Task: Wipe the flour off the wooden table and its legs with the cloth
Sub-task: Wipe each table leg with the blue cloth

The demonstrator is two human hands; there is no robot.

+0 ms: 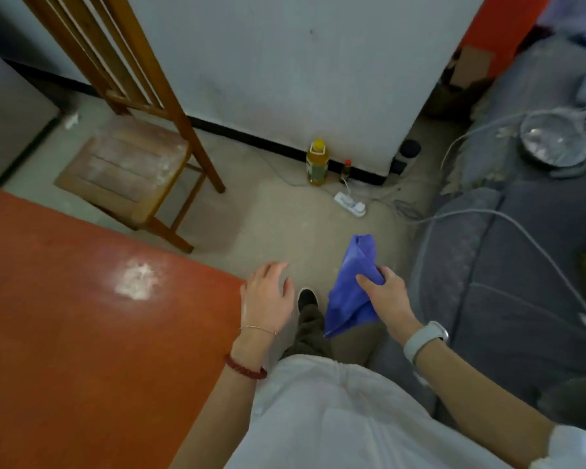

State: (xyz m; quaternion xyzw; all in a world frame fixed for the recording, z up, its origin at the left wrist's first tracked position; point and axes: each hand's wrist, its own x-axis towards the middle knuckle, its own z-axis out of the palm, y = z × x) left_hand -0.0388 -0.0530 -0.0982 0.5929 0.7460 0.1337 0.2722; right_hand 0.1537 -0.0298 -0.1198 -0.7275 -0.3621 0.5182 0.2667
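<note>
Right hand grips the blue cloth, fingers curled round a bunched middle part; one end sticks up past the fingers, the rest hangs below the hand above the person's trousers and dark shoe. Cloth is off the counter, in the air over the floor, just right of the left hand. Grey watch on the right wrist.

Left hand holds nothing, fingers relaxed and slightly spread, palm down at the near corner of the red-brown counter; whether it touches the edge cannot be told. Thin bracelet and dark red bead bracelet on the left wrist.

Flour patch lies on the counter top, well left of the left fingers, a white smear with a scraped middle.

Beyond the fingers: wooden chair with a floury seat, standing on the floor past the counter's far edge. Further off by the wall, a yellow oil bottle upright, a small dark bottle just beside it, and a white power strip on the floor in front of them. Right of the right hand, a grey sofa with a white cable across it and a round metal sieve at its far end.
</note>
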